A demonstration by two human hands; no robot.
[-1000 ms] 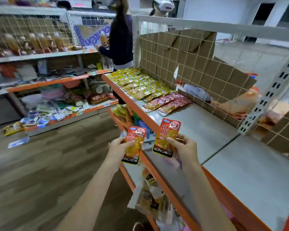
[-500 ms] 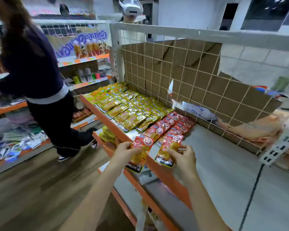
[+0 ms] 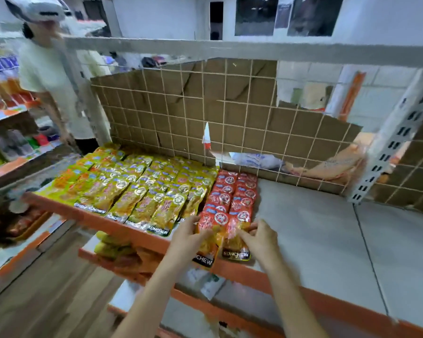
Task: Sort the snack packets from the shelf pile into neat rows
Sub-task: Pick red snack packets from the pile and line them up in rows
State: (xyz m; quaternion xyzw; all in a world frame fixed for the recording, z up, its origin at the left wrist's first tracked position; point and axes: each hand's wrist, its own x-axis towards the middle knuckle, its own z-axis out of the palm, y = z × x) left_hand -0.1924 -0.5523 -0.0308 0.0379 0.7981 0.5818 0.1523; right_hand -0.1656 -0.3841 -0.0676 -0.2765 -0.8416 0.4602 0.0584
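Two hands, left hand (image 3: 189,236) and right hand (image 3: 259,237), pinch red packets (image 3: 230,230) overhanging the shelf edge (image 3: 239,272).

Two bare forearms rise from the lower frame; left hand (image 3: 189,236) and right hand (image 3: 259,239) wear no gloves, rings or sleeves.

On the shelf (image 3: 315,240), yellow packets (image 3: 142,189) lie left, red packets (image 3: 232,193) just right of them. Behind stands a wire grid (image 3: 205,113). Both hands (image 3: 189,236) rest at the front edge.
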